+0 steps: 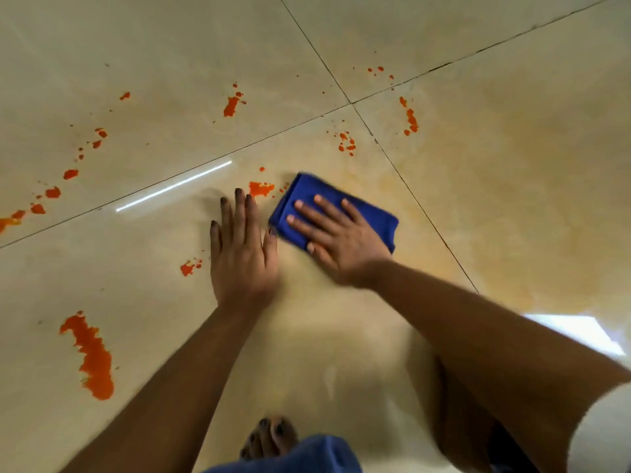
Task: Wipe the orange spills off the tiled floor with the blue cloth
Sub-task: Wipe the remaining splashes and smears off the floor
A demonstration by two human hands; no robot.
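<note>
- The blue cloth (336,211), folded into a thick pad, lies on the tiled floor (512,186) just right of the frame's centre.
- The right hand (336,238) presses flat on the cloth, its fingers (309,208) spread apart and laid open across the fabric rather than curled round it.
- The left hand (240,249) rests palm-down on the bare tile just left of the cloth, fingers straight and close together, holding nothing; its thumb tip sits next to the cloth's lower left corner.
- A small orange spill (260,188) lies just above the left fingertips and just left of the cloth's upper corner.
- More orange spills dot the upper centre and left of the frame; the largest orange puddle (91,356) sits at lower left.
- A faint orange smear (444,158) tints the tiles to the right of the cloth.
- A bare foot (269,438) shows at the bottom centre.
</note>
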